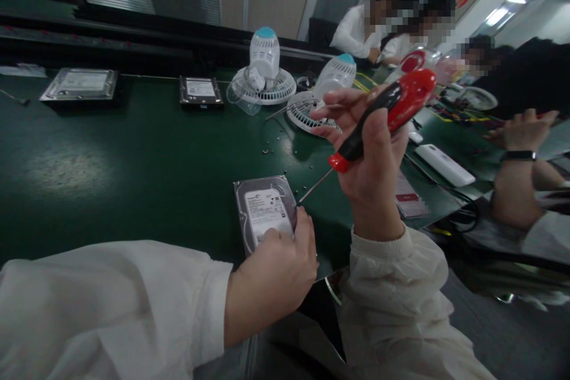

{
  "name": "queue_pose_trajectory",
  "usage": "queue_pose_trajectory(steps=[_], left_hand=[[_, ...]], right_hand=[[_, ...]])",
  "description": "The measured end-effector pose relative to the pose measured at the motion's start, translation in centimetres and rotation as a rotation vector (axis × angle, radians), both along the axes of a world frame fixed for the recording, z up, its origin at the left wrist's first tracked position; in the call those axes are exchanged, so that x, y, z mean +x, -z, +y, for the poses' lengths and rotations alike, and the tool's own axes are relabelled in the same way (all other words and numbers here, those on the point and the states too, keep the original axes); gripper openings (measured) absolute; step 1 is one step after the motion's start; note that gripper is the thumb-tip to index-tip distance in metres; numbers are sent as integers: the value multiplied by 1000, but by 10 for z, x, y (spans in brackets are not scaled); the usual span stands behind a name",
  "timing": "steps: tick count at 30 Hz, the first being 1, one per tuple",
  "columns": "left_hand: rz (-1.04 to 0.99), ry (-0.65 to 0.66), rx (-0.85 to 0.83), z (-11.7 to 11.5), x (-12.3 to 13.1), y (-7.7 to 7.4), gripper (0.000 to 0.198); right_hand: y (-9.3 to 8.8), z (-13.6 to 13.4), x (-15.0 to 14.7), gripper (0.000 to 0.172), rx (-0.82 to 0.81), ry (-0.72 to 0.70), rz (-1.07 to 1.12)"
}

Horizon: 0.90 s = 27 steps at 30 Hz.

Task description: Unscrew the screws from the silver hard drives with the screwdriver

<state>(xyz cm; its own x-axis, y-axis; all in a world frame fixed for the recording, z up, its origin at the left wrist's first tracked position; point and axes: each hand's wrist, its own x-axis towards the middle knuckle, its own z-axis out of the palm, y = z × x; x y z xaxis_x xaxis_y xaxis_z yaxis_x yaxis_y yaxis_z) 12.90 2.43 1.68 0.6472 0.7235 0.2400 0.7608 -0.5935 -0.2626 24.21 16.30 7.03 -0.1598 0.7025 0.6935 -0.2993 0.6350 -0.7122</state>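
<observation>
A silver hard drive [268, 205] with a white label lies on the green table in front of me. My left hand [280, 261] is closed over its near right part, fingers gripping the edge. In my right hand [374, 154] is a red and black screwdriver [388, 116], held tilted with its handle up and to the right. Its shaft slants down to the drive's right edge, beside my left fingertips. Whether the tip sits in a screw is too small to tell. Several small screws [266, 151] lie scattered beyond the drive.
Two more drives, one large [81, 84] and one smaller [200, 91], lie at the back left of the table [146, 154]. White fan parts [264, 74] stand at the back middle. A white case [444, 164] and people are at right.
</observation>
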Motion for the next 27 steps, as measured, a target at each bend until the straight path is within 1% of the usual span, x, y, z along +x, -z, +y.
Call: queue_pose_trajectory(steps=[1, 3, 6, 9, 10, 12, 14, 16, 18, 23, 24, 25, 27], left_hand=[[-1, 2, 1, 0, 0, 0, 55], [-3, 5, 5, 0, 1, 1, 54], [1, 0, 5, 0, 1, 3, 54], [5, -4, -7, 0, 0, 3, 55], [4, -4, -10, 0, 0, 3, 55], [-6, -1, -8, 0, 0, 2, 55], [-17, 4, 0, 0, 0, 2, 55], [-18, 5, 6, 0, 0, 2, 55], [-13, 2, 2, 0, 0, 3, 55], [0, 3, 3, 0, 0, 4, 56], [0, 0, 3, 0, 0, 4, 56], [-2, -1, 4, 0, 0, 4, 56], [-9, -4, 7, 0, 0, 3, 56]], right_hand=[[1, 1, -1, 20, 13, -15, 19], [1, 1, -2, 27, 11, -54, 55], [-4, 0, 0, 38, -73, -98, 77], [-9, -4, 2, 43, -125, -127, 42], [-9, -5, 3, 42, -122, -114, 15], [-9, -7, 3, 34, -86, -58, -25], [-6, -9, 2, 23, -39, 16, -18], [-5, -9, 0, 16, -11, 46, 7], [-4, -7, -2, 19, -17, 22, 23], [-6, 1, 1, 47, -100, -83, 32], [-6, 2, 2, 49, -97, -90, 24], [-6, 1, 2, 48, -85, -79, 15], [-5, -2, 2, 34, -50, -14, 11]])
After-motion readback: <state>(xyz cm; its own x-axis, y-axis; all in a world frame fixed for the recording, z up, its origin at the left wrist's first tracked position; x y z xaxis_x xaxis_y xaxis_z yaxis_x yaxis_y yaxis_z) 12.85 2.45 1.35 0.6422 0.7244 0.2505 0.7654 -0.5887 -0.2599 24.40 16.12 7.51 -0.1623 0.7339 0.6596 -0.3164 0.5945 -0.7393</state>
